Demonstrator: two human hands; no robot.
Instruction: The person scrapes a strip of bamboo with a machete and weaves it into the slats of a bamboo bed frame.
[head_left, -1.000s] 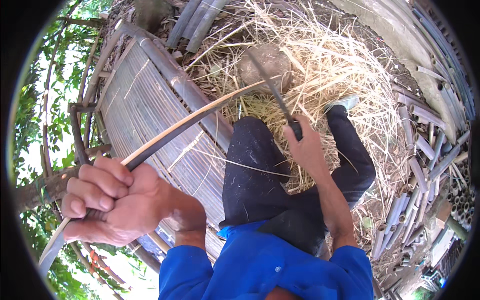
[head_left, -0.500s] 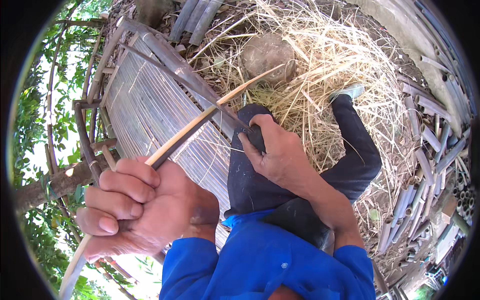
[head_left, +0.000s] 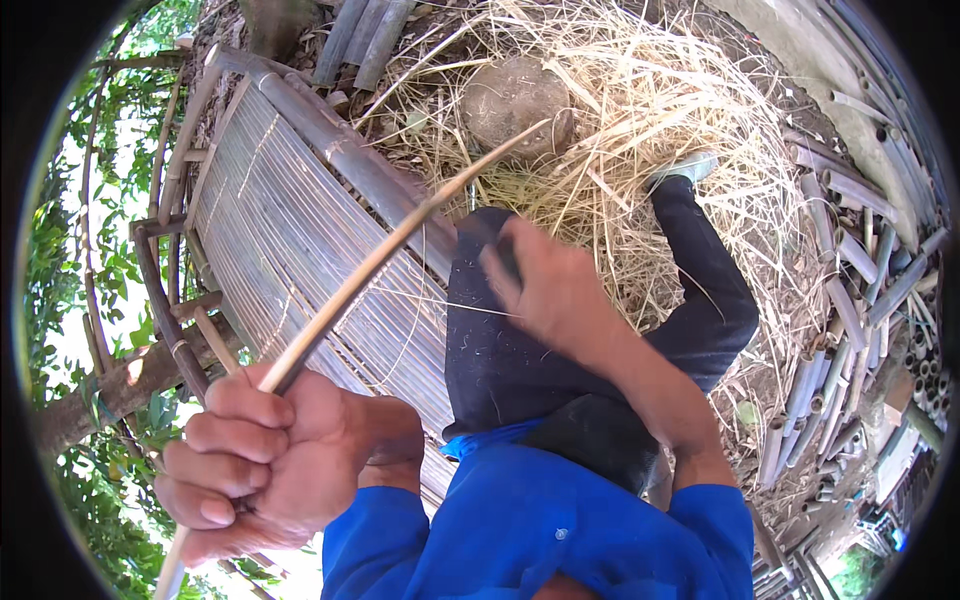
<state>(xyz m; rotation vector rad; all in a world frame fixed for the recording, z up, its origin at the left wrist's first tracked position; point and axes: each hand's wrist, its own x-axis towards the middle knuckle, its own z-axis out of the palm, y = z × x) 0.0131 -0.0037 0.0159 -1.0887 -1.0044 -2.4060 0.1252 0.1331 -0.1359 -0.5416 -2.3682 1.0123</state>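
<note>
My left hand point(head_left: 265, 455) is closed in a fist around a long bamboo strip point(head_left: 375, 260). The strip slants up to the right, pale along its upper edge and dark beneath, and narrows to a point; its lower end comes out below my fist. Over my right thigh, apart from the strip, my right hand point(head_left: 555, 290) grips a knife by its dark handle point(head_left: 503, 258). That hand is smeared by motion, and the blade can hardly be made out.
A slatted bamboo bench point(head_left: 300, 210) stands to the left, beside my dark-trousered legs point(head_left: 500, 350). Ahead, a round wooden stump point(head_left: 515, 105) sits among heaped pale shavings point(head_left: 640, 110). Cut bamboo pieces point(head_left: 850, 290) pile up at the right, and leaves and a pole rail point(head_left: 165, 270) line the left.
The knife blade lay across the strip, pointing up left; now it is off it and blurred. The strip has tilted steeper, and my left fist has dropped slightly.
</note>
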